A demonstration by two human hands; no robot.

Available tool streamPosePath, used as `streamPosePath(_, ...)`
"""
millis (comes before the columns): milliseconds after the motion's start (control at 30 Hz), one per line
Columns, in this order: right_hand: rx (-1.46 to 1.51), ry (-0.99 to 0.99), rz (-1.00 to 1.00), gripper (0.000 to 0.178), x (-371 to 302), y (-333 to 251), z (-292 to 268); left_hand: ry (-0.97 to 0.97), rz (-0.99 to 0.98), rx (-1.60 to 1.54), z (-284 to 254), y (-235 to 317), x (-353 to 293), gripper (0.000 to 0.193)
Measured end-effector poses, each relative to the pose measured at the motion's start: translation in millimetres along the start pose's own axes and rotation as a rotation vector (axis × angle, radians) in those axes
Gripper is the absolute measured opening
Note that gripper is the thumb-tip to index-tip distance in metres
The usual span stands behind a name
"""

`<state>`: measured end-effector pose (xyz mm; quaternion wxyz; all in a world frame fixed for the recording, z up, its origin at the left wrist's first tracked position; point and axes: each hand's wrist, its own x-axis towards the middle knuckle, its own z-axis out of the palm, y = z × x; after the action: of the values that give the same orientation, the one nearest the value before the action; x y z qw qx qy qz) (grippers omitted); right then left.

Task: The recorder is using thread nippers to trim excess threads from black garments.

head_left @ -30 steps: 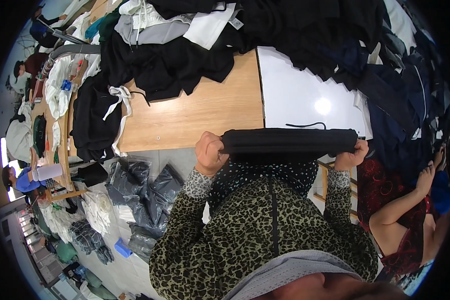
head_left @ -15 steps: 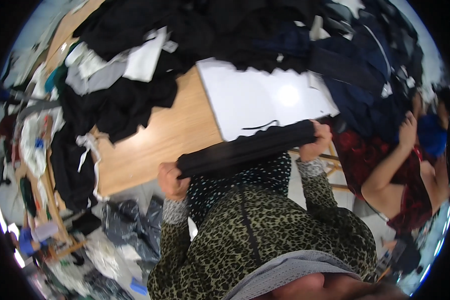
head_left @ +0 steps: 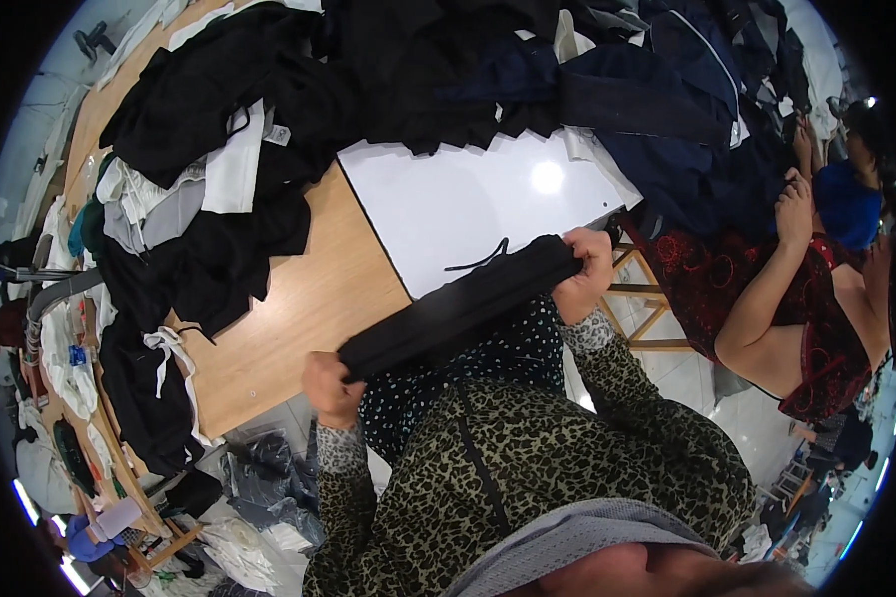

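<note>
The left hand (head_left: 333, 390) and right hand (head_left: 583, 276) are gripping opposite ends of a black cloth (head_left: 448, 306), each curling tightly around it. They are holding it at a slant beside the table (head_left: 289, 308)'s near edge. A dark cord (head_left: 480, 260) is showing just beyond the cloth.

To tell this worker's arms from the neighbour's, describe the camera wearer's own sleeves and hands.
Both arms wear long leopard-print sleeves in olive and black. They end in cuffs of a paler grey, also spotted. The left hand and right hand are bare, without gloves.
</note>
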<state>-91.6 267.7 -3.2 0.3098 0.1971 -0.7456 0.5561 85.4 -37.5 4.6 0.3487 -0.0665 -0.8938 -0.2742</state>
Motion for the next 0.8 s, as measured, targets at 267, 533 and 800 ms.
streamPosePath(267,0.433,-0.33,0.307,0.015,27.5,-42.6,16.7,-0.363,-0.514,-0.957,14.8,54.9,37.0,0.034)
streamPosePath(533,0.853,-0.564,0.559,0.012,22.1,-65.8,23.8,-0.471,-0.452,-0.602,67.7,60.6,82.7,0.035)
streamPosePath(800,1.1,-0.764,0.681,0.016,15.2,-46.2,5.8,-0.55,-0.662,-0.753,76.9,29.0,77.9,0.032)
